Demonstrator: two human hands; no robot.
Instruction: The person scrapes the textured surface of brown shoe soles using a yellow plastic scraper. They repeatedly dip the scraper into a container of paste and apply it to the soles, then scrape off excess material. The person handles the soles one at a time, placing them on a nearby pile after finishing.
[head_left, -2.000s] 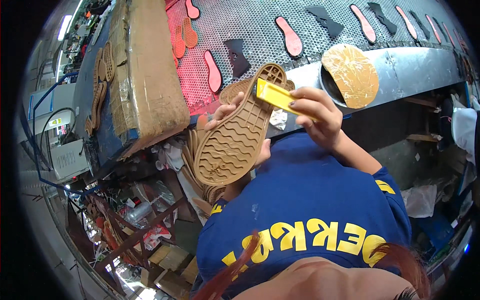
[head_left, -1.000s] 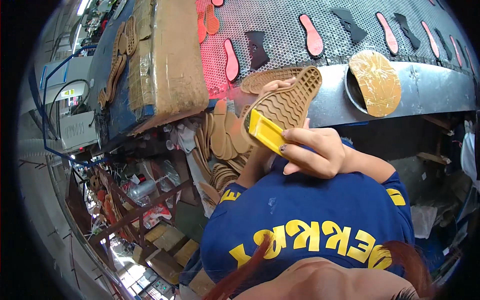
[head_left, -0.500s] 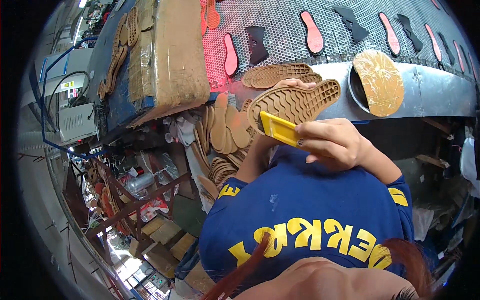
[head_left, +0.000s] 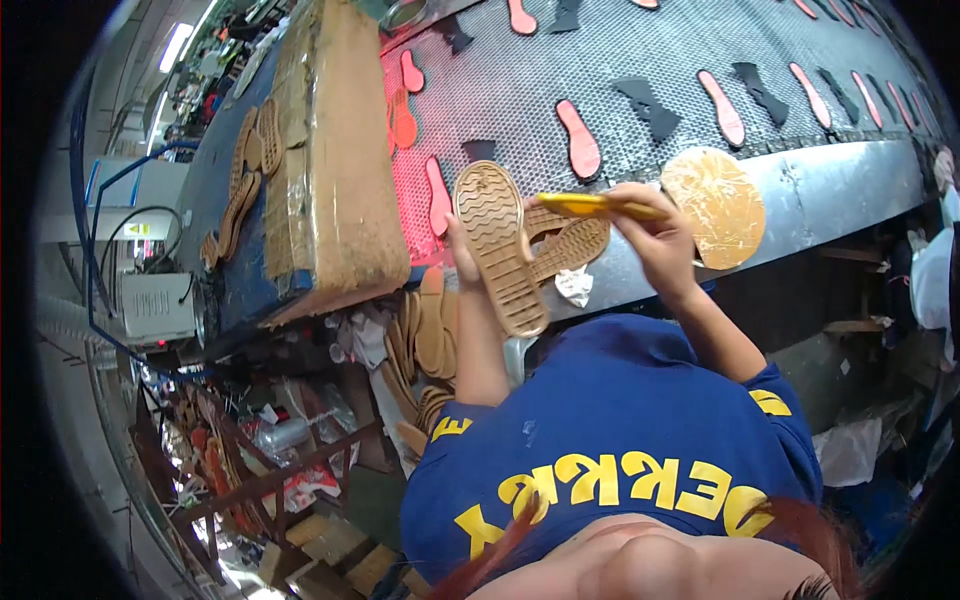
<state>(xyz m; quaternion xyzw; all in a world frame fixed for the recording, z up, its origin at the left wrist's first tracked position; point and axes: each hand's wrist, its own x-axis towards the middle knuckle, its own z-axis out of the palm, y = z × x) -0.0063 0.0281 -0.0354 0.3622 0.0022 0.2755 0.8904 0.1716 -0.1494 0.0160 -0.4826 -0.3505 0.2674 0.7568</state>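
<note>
My left hand [head_left: 462, 255] grips a brown shoe sole [head_left: 497, 250] by its left edge. The sole stands nearly upright, its wavy treaded face showing. In my right hand [head_left: 655, 238] is a flat yellow hand tool [head_left: 572, 206], pinched between thumb and fingers and seen almost edge-on. It is close to the right of the sole, apparently apart from it; its exact kind is unclear. Behind the held sole, more brown soles [head_left: 575, 250] lie on the metal ledge [head_left: 805, 200]. Beside them sits a crumpled white tissue [head_left: 574, 286].
A mesh conveyor [head_left: 660, 60] carries pink insole-shaped pieces [head_left: 577, 140] and black cut pieces [head_left: 648, 108]. A tape-covered tan disc [head_left: 715, 208] rests on the ledge. To the left stands a cardboard box [head_left: 350, 170]; loose soles [head_left: 432, 335] are piled below it.
The held sole has swung from slanting to nearly upright and moved left. My right hand has lifted the yellow tool off its tread and turned it edge-on. The view has shifted, showing more conveyor.
</note>
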